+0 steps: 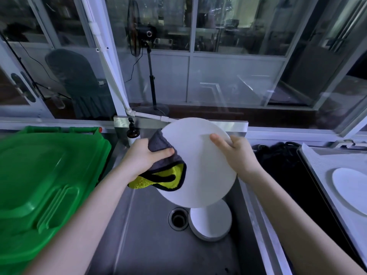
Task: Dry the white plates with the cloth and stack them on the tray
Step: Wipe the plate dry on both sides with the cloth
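The held plate (200, 161) stands tilted over the sink (143, 225), its face towards the person. The left hand (143, 157) grips the grey and yellow cloth (164, 167), bunched, and presses it on the plate's rim at nine o'clock, thumb on top of the fold. The right hand (236, 153) pinches the rim at about two o'clock, thumb flat on the face and fingers curled behind.

Directly under the plate, at its six o'clock, a second white plate (211, 223) lies on the sink floor, touching or just beside the drain (178, 218); whether it is one plate or a small stack I cannot tell. The tray (325, 163) sits on the surface at three o'clock of the view and carries one plate (351, 187), cut by the frame edge. A green bin lid (45, 175) fills nine o'clock.

The main hazard is the grip. One pinch at the rim carries most of the weight, and a wet glaze would likely slide under a hard wiping stroke. A dropped plate would land on the one below and could chip both. The cloth covers only the nine o'clock side, so the three o'clock side under the thumb may go to the tray damp. On the carry across, the rim could strike the sink edge.
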A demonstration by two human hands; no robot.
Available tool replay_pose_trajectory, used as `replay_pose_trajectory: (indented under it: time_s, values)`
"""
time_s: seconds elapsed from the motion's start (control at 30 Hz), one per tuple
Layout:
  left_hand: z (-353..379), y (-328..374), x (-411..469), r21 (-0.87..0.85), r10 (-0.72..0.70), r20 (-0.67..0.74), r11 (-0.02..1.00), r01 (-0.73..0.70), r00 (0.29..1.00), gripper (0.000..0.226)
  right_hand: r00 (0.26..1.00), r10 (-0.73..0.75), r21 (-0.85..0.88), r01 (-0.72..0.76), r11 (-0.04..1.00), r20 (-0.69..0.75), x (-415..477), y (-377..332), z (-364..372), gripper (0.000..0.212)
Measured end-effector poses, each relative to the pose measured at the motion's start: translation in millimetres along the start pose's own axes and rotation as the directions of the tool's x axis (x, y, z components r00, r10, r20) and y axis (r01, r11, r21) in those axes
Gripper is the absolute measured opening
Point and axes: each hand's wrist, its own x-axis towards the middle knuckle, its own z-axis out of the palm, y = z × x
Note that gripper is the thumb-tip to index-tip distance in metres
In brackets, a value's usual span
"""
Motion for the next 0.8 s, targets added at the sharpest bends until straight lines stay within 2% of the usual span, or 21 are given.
replay_pose_trajectory:
  time_s: [0.07,0.13,0.2,0.23,0.3,0.37,0.4,0.47,0.5,0.53,0.6,0.67,0.73,0.8]
  values:
    - [0.8,1.7,0.6,0.041,0.016,0.059,0.999,-0.019,0.998,0.045,0.994,-0.068,-0.164,0.081,0.983,0.085,4.0,-8.0,0.2,0.058]
    - [4.8,3.1,0.1,0.097,0.059,0.116,0.993,-0.071,0.992,0.05,0.974,-0.133,-0.342,0.19,0.92,0.184,2.5,-11.8,8.5,0.062]
    - [9.2,4.1,-1.9,0.108,0.084,0.132,0.989,-0.098,0.988,0.054,0.959,-0.185,-0.392,0.258,0.883,0.214,0.4,-8.7,16.4,0.061]
    - [10.6,2.5,-2.1,0.065,0.09,0.103,0.993,-0.097,0.991,0.048,0.959,-0.198,-0.366,0.262,0.893,0.203,0.5,-5.7,17.4,0.063]
    - [12.9,-1.9,-4.0,-0.057,0.079,-0.04,0.995,-0.082,0.996,0.027,0.978,-0.165,-0.263,0.194,0.945,0.127,0.4,0.2,15.3,0.066]
    - [21.7,-9.4,-6.7,-0.259,-0.083,-0.214,0.965,0.025,0.973,0.023,0.997,-0.06,-0.031,0.059,0.998,-0.05,-0.3,5.4,18.3,0.064]
    - [30.5,-12.9,-8.8,-0.402,-0.23,-0.255,0.908,0.113,0.939,0.028,0.985,0.036,0.129,-0.014,0.991,-0.168,-2.2,7.2,25.2,0.059]
    - [52.3,-16.2,-14.2,-0.6,-0.529,-0.256,0.743,0.296,0.809,0.04,0.879,0.297,0.416,-0.127,0.9,-0.373,-9.1,10.6,48.6,0.047]
    - [61.2,-18.1,-16.9,-0.636,-0.604,-0.262,0.695,0.336,0.753,0.049,0.827,0.387,0.503,-0.151,0.851,-0.407,-14.5,13.2,60.2,0.046]
    - [66.4,-19.9,-18.8,-0.656,-0.634,-0.266,0.671,0.345,0.726,0.054,0.818,0.423,0.55,-0.162,0.819,-0.389,-20.4,15.9,68.4,0.043]
    - [61.6,-20.3,-19.9,-0.651,-0.608,-0.305,0.695,0.305,0.733,0.042,0.871,0.411,0.531,-0.222,0.818,-0.27,-27.5,21.0,68.9,0.034]
    - [46.0,-21.5,-19.4,-0.597,-0.516,-0.332,0.763,0.248,0.789,0.028,0.933,0.32,0.403,-0.233,0.885,-0.164,-24.3,23.9,49.3,0.031]
    - [28.8,-21.1,-19.1,-0.489,-0.326,-0.335,0.862,0.132,0.884,0.017,0.989,0.126,0.287,-0.098,0.953,-0.081,-10.9,19.6,21.6,0.024]
    - [14.3,-13.7,-17.1,-0.272,-0.088,-0.272,0.962,0.011,0.958,0.013,0.995,-0.048,0.108,0.039,0.993,0.085,1.9,4.8,3.2,0.023]
